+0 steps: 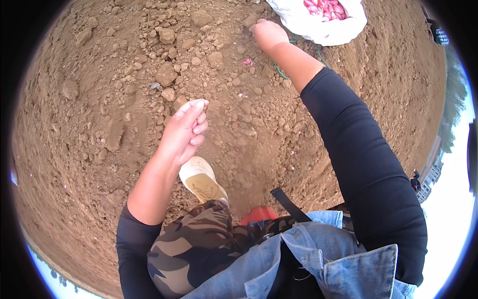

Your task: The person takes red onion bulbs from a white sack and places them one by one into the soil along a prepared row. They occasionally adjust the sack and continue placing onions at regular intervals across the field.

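Note:
My left hand (186, 127) is curled above the soil at left of centre, with a small part of something pinkish showing between its fingers. My right hand (269, 35) reaches down to the ground at the top, its fingertips turned away and hidden from view. Just right of it stands an open white sack (330, 33) with its rim rolled out. Pink-red bulbs or cloves (326, 9), like shallots or garlic, fill the sack. A green string (279, 70) lies on the soil beneath my right wrist.
Loose brown soil (239, 123) with clods surrounds me. Bits of pink skin (247, 62) are scattered on it. My beige shoe (199, 177) stands below my left hand, and a red object (259, 215) lies near my legs. Other people (415, 182) are at the far right.

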